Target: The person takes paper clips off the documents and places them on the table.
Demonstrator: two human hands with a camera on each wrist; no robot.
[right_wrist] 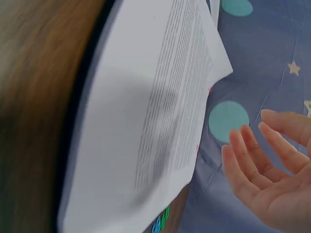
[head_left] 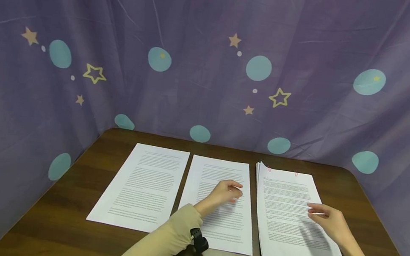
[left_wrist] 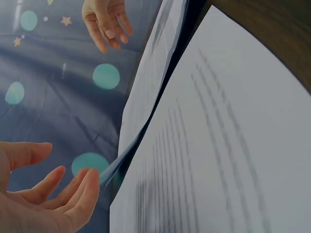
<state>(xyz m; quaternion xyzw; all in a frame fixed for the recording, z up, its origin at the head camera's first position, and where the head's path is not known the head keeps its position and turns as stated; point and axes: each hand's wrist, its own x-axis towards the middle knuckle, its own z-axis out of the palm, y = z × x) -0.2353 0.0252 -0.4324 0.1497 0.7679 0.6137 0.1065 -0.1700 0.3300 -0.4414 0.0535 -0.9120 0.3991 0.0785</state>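
My left hand (head_left: 222, 195) hovers over the middle printed sheet (head_left: 228, 233), its fingers loosely bent and holding nothing. Above the right side of a paper stack (head_left: 283, 210) is my right hand (head_left: 331, 224), also holding nothing. Two red paper clips (head_left: 296, 174) grip the stack's far edge, and its top left corner looks slightly fanned. In the left wrist view, the fingers of the left hand (left_wrist: 58, 201) are spread apart. The right wrist view shows the right hand (right_wrist: 272, 170) with relaxed, separated fingers. Another printed sheet (head_left: 148, 185) lies flat at the left.
All the papers lie side by side on a dark brown wooden table (head_left: 64, 213). A purple patterned curtain (head_left: 210, 26) hangs behind it. Small blue and green ridged things, perhaps paper clips (right_wrist: 164, 219), show beyond the stack in the right wrist view.
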